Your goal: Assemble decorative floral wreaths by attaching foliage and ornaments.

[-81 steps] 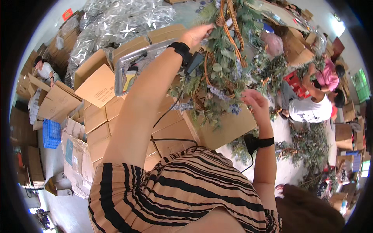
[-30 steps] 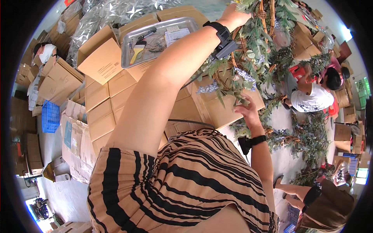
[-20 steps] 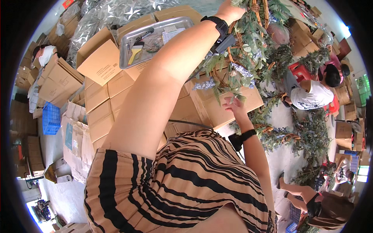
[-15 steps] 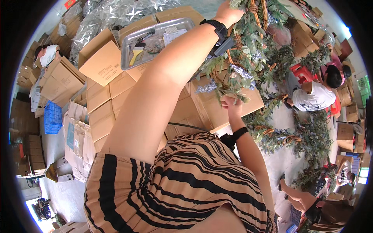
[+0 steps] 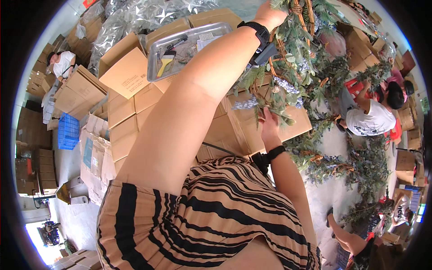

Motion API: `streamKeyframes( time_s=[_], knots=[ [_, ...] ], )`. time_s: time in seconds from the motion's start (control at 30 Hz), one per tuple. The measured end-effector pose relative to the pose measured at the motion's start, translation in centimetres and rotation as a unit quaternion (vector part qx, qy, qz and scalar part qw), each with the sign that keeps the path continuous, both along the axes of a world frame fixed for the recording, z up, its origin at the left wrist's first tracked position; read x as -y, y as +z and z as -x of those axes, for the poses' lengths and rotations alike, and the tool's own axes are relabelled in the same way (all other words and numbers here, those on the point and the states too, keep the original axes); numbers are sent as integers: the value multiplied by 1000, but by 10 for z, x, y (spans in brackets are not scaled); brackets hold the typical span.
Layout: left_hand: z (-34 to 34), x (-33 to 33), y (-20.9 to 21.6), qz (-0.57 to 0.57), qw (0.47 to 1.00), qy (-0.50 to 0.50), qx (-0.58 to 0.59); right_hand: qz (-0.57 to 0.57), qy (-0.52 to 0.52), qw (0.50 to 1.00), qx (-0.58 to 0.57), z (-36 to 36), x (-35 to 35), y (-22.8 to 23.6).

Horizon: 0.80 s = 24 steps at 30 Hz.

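Observation:
An artificial greenery wreath [image 5: 288,85] with brown twig vines, green leaves and blue-purple flower clusters stands upright in front of me, over the cartons. At its top, my left hand [image 5: 271,16] is closed at the twig vines; its fingertips are partly hidden by pine-like sprigs. Lower down, my right hand [image 5: 269,125] has its fingers curled up against the leaves at the wreath's bottom edge, seemingly pinching a sprig. Both wrists wear black straps with devices. A flower cluster [image 5: 245,104] juts out left of the right hand.
A metal tray [image 5: 153,67] with a yellow-handled brush [image 5: 166,63] rests on cardboard cartons [image 5: 123,135]. An open carton [image 5: 123,72] stands beside it. More garlands [image 5: 364,157] lie on the floor at right, near a seated co-worker [image 5: 371,114]. A blue crate [image 5: 68,130] is at left.
My right hand has moved slightly up into the lower leaves. My left hand stays at the wreath's top. The whole view has shifted a little, and the co-worker at right has raised an arm.

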State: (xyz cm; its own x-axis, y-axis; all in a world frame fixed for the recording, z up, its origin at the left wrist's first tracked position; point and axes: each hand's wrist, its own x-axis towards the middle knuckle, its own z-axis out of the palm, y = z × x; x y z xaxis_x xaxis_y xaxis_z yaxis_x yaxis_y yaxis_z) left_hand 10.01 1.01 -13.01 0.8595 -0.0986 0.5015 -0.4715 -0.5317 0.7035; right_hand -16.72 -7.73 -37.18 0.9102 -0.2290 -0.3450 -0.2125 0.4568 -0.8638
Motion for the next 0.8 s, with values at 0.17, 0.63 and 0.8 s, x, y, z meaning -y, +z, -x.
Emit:
streamKeyframes(
  time_s=[0.17,0.63,0.8],
  knots=[
    [32,9,9,93,995,-38,24,-49,-63,997,-3,0,29,-6],
    [36,-1,10,141,988,-13,-54,-139,-155,978,-19,3,4,3],
    [41,3,8,151,987,-47,8,-26,-161,985,54,0,11,5]
  ],
)
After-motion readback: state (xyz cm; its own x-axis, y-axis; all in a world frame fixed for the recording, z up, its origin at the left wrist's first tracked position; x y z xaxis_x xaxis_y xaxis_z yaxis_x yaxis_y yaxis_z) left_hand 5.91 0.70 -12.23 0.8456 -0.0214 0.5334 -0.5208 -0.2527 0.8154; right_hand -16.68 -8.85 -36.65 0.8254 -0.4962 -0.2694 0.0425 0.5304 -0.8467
